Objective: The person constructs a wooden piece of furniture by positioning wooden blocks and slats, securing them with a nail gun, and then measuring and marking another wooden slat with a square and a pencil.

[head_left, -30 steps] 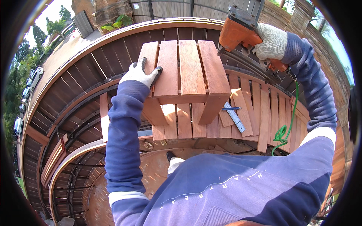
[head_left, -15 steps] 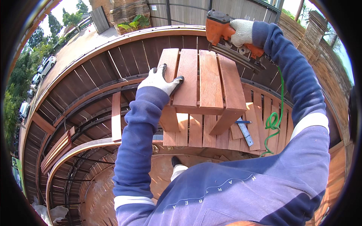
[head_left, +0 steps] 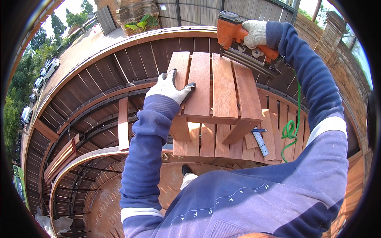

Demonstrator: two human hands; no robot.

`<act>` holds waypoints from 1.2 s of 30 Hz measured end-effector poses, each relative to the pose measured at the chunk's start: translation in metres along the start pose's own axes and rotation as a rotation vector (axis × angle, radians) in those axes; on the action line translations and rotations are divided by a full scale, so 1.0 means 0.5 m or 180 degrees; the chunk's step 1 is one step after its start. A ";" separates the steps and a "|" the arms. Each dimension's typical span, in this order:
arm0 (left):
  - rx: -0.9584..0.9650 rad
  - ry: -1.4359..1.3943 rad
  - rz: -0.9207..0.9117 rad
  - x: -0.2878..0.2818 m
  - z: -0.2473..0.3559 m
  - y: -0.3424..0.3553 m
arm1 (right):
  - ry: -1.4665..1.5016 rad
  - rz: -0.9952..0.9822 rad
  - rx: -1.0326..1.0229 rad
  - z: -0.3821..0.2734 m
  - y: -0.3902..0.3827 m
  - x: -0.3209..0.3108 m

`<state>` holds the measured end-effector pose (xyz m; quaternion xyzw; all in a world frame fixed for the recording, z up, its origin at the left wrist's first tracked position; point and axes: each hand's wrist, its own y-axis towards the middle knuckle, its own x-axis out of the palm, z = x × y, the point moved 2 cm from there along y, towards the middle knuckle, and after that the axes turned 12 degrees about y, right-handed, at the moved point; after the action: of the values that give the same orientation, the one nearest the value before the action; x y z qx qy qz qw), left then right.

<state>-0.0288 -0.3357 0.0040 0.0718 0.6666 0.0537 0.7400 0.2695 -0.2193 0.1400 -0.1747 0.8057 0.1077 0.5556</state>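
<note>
My left hand (head_left: 168,88), in a white glove with dark fingertips, lies with fingers and thumb spread apart on the left slats of a small reddish-brown wooden table with four top slats (head_left: 199,87); the table stands in front of me on a curved bench of reddish wooden slats (head_left: 208,139); my right hand (head_left: 255,34), in a knitted off-white glove, is clamped around the handle of an orange-and-black nail gun (head_left: 230,33) at the table's far right corner, and I cannot tell whether they touch; a coiled green hose (head_left: 291,131) hangs below the tool; right of the table lie a flat silver metal ruler (head_left: 260,143) and a slim blue pencil (head_left: 259,130)
</note>
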 end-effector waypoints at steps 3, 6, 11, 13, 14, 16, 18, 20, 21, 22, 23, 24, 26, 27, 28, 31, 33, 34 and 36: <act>0.0002 -0.0015 -0.0011 0.001 -0.001 0.001 | -0.0326 0.0007 -0.0106 -0.007 0.003 -0.004; 0.0018 0.0032 -0.0073 0.000 0.000 0.001 | -0.0208 -0.0012 0.0082 -0.007 0.004 -0.005; 0.0023 0.0187 -0.0146 -0.003 -0.001 0.001 | 0.0054 -0.0215 0.0243 -0.020 0.002 -0.010; 0.0026 0.0148 -0.0181 -0.006 -0.001 0.001 | -0.0017 -0.0197 0.0261 -0.027 -0.003 -0.012; 0.0023 0.0129 -0.0198 -0.007 -0.002 0.000 | -0.0075 -0.0154 0.0190 -0.024 -0.002 -0.011; 0.0019 0.0125 -0.0187 -0.009 0.002 0.000 | -0.0087 -0.0054 0.0147 -0.025 -0.001 -0.015; 0.0013 0.0120 -0.0169 -0.010 0.002 -0.001 | 0.0027 0.0049 0.0209 -0.028 -0.012 -0.011; 0.0024 0.0110 -0.0142 -0.008 0.000 -0.001 | 0.0280 0.0226 0.0173 -0.036 -0.033 -0.016; 0.0021 0.0116 -0.0057 -0.005 -0.001 -0.002 | 0.0425 0.0320 0.0174 -0.033 -0.050 -0.019; 0.0032 0.0118 0.0029 -0.002 0.001 -0.003 | 0.0568 0.0420 0.0187 -0.023 -0.066 -0.022; 0.0060 0.0115 0.0114 0.000 0.006 -0.003 | 0.0496 0.0563 0.0169 -0.001 -0.081 -0.023; 0.0234 0.0429 0.0150 -0.008 0.009 -0.002 | 0.1258 0.0698 0.0297 0.008 -0.110 -0.013; 0.0624 0.1073 0.0227 -0.035 0.021 0.012 | 0.1264 0.0869 0.0346 0.034 -0.174 -0.013; 0.0846 0.1138 0.0255 -0.050 0.035 0.035 | 0.1199 0.1105 0.0236 0.049 -0.213 -0.008; 0.1163 0.0745 0.0355 -0.072 0.061 0.067 | 0.1114 0.1340 0.0160 0.068 -0.263 0.001; 0.1610 0.0198 -0.0150 -0.080 0.124 0.219 | 0.0938 0.2020 -0.0340 0.079 -0.395 0.051; 0.1963 0.0095 -0.0391 -0.028 0.165 0.349 | 0.2133 0.2281 0.0307 0.065 -0.492 0.082; 0.2199 0.0161 -0.0355 0.010 0.166 0.402 | 0.2428 0.2408 0.0523 0.070 -0.540 0.097; 0.2053 0.0234 -0.1050 0.029 0.224 0.422 | 0.2668 0.2622 0.0833 0.106 -0.636 0.144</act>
<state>0.0873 -0.1292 0.0384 0.1910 0.6780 -0.2769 0.6536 0.4192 -0.5028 0.0605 0.1942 0.9641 0.1359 0.1200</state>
